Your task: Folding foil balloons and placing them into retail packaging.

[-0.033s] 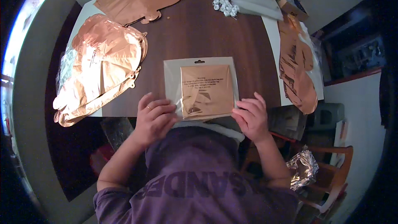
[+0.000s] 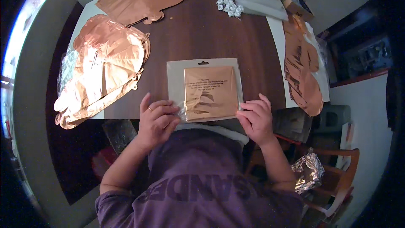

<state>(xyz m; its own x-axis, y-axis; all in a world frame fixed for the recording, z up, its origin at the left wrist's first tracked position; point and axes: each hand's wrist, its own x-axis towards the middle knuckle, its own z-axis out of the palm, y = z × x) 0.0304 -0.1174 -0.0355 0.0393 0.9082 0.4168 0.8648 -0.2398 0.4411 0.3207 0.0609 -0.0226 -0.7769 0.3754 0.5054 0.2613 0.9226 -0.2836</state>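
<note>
Lying flat at the near edge of the dark wooden table (image 2: 202, 25), the clear packet (image 2: 205, 89) with a folded copper foil sheet inside is pinched at both lower corners: the left hand (image 2: 157, 120) grips the left corner, the right hand (image 2: 256, 118) the right. Copper foil balloons (image 2: 103, 69) lie heaped well to the left.

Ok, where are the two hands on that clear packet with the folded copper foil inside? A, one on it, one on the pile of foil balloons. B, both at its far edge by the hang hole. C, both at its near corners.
C: the left hand and right hand each rest at a near corner of the clear packet, one per side.
</note>
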